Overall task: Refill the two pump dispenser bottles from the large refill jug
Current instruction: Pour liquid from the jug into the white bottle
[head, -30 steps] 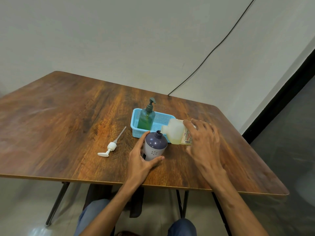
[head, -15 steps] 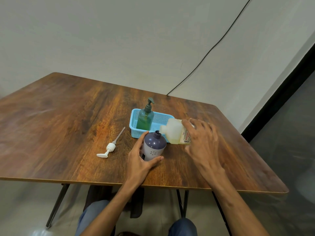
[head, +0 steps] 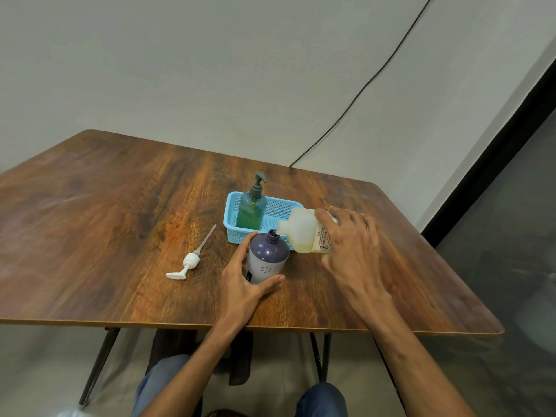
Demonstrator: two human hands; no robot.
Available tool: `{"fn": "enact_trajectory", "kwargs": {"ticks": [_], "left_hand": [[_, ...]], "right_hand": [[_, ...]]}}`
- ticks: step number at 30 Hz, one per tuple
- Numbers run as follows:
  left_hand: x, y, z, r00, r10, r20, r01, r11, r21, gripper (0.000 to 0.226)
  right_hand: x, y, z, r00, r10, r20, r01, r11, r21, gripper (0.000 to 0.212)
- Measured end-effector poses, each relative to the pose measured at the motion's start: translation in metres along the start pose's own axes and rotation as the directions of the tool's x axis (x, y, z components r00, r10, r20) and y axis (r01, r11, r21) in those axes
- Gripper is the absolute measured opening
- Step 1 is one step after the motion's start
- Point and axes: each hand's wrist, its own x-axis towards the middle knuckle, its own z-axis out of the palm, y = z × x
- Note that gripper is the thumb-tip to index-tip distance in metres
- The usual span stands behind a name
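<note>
Basket (head: 233, 231) on table (head: 120, 221): pump bottle (head: 252, 210) in its left end; open bottle (head: 267, 257) just before it; refill jug (head: 301, 231) over its front-right corner; loose pump (head: 189, 261) front-left.

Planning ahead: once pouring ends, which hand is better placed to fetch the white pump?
Probably the left hand: the white pump lies left of the purple bottle it holds; the right hand grips the tilted jug on the other side.
</note>
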Motion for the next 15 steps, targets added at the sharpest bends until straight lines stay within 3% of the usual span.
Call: {"fn": "enact_trajectory", "kwargs": {"ticks": [15], "left_hand": [[0.0001,0.0028,-0.0004,1.000,0.009,0.010,-0.009,1.000,0.009,0.099]], "right_hand": [[-0.0004,-0.0012,-0.0032,1.000,-0.007,-0.007,0.007,1.000,0.011,0.081]]}}
